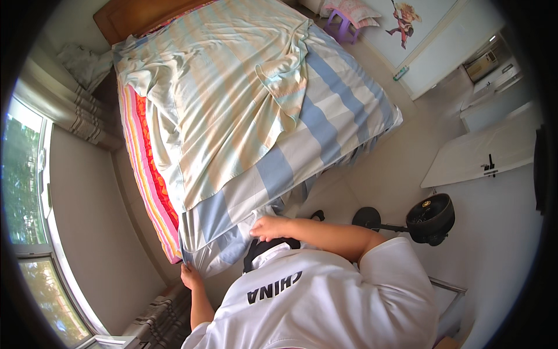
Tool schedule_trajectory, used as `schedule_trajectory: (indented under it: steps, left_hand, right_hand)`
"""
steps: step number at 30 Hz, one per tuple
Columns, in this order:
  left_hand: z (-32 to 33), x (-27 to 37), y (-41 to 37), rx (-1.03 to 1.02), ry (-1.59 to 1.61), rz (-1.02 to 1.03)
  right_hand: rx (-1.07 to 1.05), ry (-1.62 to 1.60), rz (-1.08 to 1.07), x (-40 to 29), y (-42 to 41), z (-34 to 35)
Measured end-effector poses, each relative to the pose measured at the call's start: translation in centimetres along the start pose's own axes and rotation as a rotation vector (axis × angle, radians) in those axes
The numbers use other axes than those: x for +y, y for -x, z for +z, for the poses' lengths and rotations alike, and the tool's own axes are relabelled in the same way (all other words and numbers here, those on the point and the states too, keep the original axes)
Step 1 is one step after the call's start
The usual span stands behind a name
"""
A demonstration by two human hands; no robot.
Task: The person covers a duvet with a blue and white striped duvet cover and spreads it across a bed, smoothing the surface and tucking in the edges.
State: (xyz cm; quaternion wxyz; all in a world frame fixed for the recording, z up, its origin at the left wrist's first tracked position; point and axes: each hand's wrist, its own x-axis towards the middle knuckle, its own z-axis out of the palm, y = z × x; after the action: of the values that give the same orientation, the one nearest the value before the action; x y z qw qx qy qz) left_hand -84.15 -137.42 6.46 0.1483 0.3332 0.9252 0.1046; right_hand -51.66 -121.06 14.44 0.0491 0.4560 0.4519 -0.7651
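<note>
At the near left corner of the bed, my left hand (190, 277) grips the edge of a blue, grey and white striped bed sheet (279, 170). My right hand (270, 229) is closed on a bunched part of the same sheet at the foot side, close to my body. Between my hands the sheet hangs in loose folds over the mattress edge. A thin pale striped blanket (226, 144) lies rumpled over most of the bed. Along the left side a red patterned layer (150, 148) and a pink and yellow striped layer (133, 157) show uncovered.
A window (26, 183) and curtains (78, 109) line the left side. To the right are a black standing fan (429, 218) and a white door (479, 148). A purple stool (342, 28) with pillows (355, 12) stands beyond the bed. The wooden headboard (126, 19) is at the far end.
</note>
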Motion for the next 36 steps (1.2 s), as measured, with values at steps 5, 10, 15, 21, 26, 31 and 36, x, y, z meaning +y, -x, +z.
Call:
schedule_trajectory:
  steps: [5, 10, 15, 21, 26, 31, 36]
  left_hand:
    - [2.5, -1.4, -2.9, -0.136, -0.371, -0.205]
    - [6.1, 1.5, -5.2, -0.146, -0.184, 0.296]
    - [10.9, 11.3, -2.8, -0.319, 0.074, 0.649]
    - [15.3, 25.3, 4.3, -0.596, 0.222, 0.812]
    - [19.7, 34.7, 10.8, -0.657, 0.102, 0.875]
    - [23.9, 43.4, 16.7, -0.74, -0.149, 0.938]
    - [29.0, 53.0, 21.2, -0.644, -0.312, 1.133]
  right_hand:
    - [0.201, -0.104, -0.217, 0.3, 0.4, -2.5]
    - [0.408, -0.318, -0.176, 3.6, 2.9, -6.1]
    - [0.541, -0.461, -0.062, 8.6, 5.8, -10.6]
    - [0.762, -0.668, 0.084, 17.6, 8.4, -18.9]
    - [0.926, -1.006, 0.137, 25.8, 9.0, -27.5]
    - [1.019, -1.172, 0.186, 30.8, 8.8, -35.2]
    - [1.079, -1.283, 0.244, 36.5, 3.8, -41.7]
